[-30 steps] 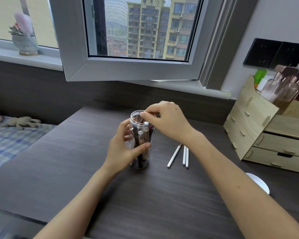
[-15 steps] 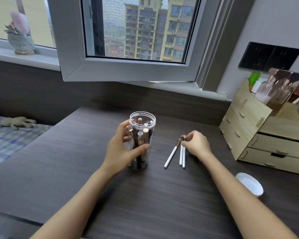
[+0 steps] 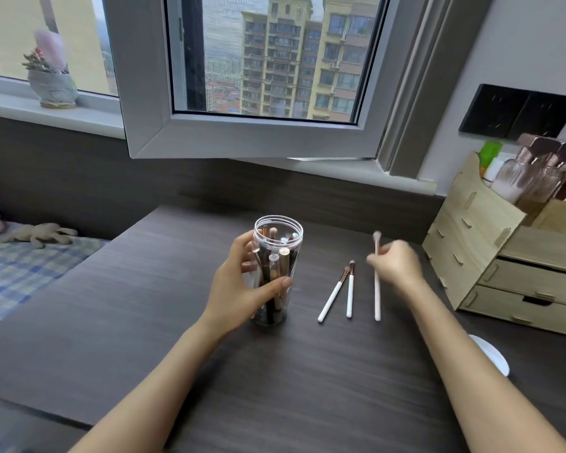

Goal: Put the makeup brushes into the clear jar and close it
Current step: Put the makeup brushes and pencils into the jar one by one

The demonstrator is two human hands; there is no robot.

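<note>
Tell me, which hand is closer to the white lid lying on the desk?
The right hand. It holds up a brush, and its forearm passes just beside the white lid. The left hand grips the clear jar, much farther to the left.

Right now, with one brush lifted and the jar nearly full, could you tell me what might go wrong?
The jar is crowded, so the brush in the right hand may snag on handles and tip it, though the left hand steadies it. Tall handles may block the lid.
</note>
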